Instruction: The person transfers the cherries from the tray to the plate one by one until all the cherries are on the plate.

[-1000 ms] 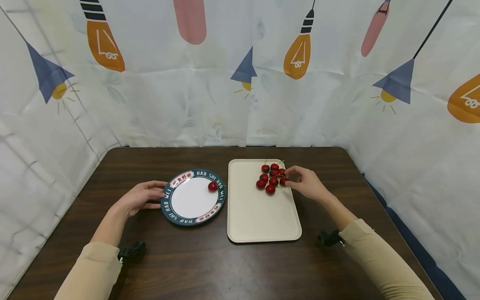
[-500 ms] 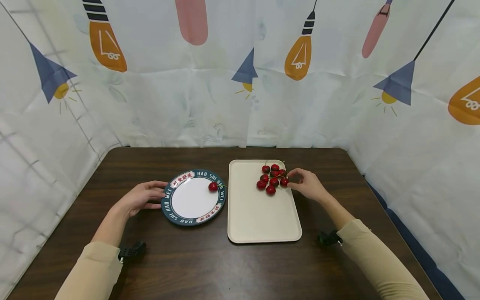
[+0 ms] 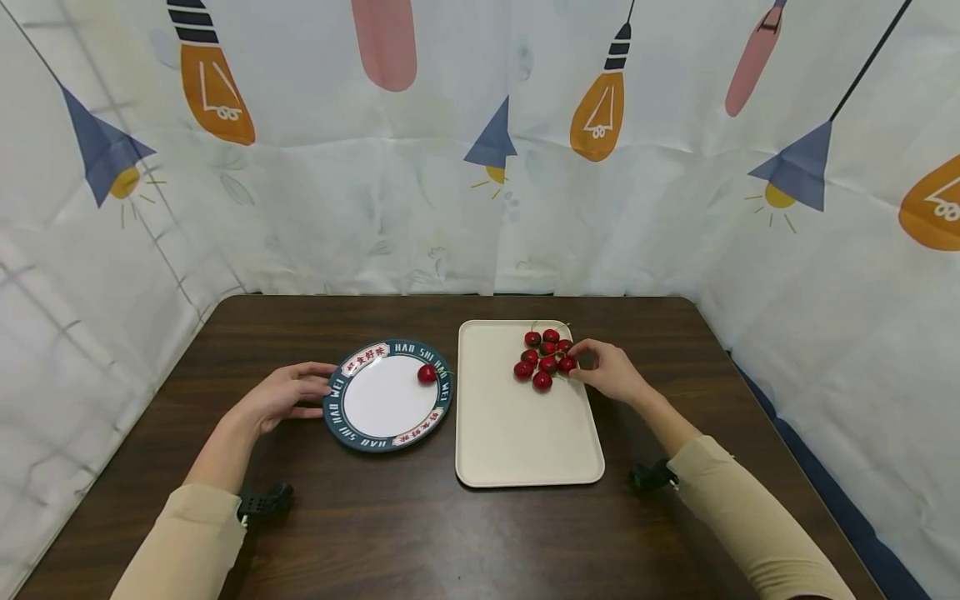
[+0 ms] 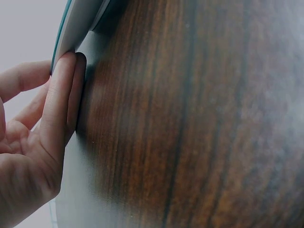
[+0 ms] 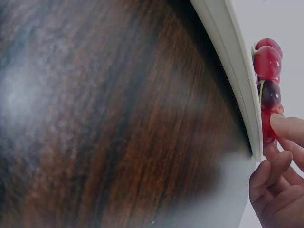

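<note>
From the head view, a dark wooden desk (image 3: pixel 450 533) stands inside a curtain (image 3: pixel 337 208) printed with lamps and bulbs. A cream tray (image 3: pixel 517 433) lies right of the desk's middle, a cluster of cherries (image 3: pixel 545 358) at its far right corner. Just left of it sits a round plate (image 3: pixel 347 425), its dark rim lettered "HAO SHI MEI", with a single cherry (image 3: pixel 426 373) at its far right edge. The left hand (image 3: pixel 281 398) rests its fingers against the plate's left rim. The right hand (image 3: pixel 611 371) pinches the cherry at the cluster's right edge.

The left wrist view shows the left hand's fingers (image 4: pixel 59 102), nearly straight, pressed to the plate's rim (image 4: pixel 71 28).

The right wrist view shows the tray's edge (image 5: pixel 232 61), cherries (image 5: pixel 268 71) beyond it, and curled fingertips (image 5: pixel 287 128) touching the nearest one.
</note>
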{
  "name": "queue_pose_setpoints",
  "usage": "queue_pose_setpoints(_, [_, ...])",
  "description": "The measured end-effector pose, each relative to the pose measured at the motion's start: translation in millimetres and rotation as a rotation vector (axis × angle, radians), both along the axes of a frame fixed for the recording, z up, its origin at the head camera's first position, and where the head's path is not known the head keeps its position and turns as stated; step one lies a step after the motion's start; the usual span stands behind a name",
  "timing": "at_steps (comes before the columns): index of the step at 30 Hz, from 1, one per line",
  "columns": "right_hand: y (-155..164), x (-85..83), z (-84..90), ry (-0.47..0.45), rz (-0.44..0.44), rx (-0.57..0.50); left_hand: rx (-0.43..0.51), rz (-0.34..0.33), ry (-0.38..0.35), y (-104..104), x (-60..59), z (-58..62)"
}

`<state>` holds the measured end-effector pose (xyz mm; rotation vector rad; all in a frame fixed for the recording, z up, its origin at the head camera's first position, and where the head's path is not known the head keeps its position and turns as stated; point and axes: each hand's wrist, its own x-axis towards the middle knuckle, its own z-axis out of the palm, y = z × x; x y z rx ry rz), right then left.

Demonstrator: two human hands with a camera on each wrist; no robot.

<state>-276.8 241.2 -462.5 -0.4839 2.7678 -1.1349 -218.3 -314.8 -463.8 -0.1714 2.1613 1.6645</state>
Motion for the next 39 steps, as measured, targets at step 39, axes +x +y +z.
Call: queue_pose_setpoints(39, [-3.2, -0.9, 8.4, 0.043, 0.022, 0.038, 0.0, 0.016, -0.012, 1.0, 1.9, 3.1])
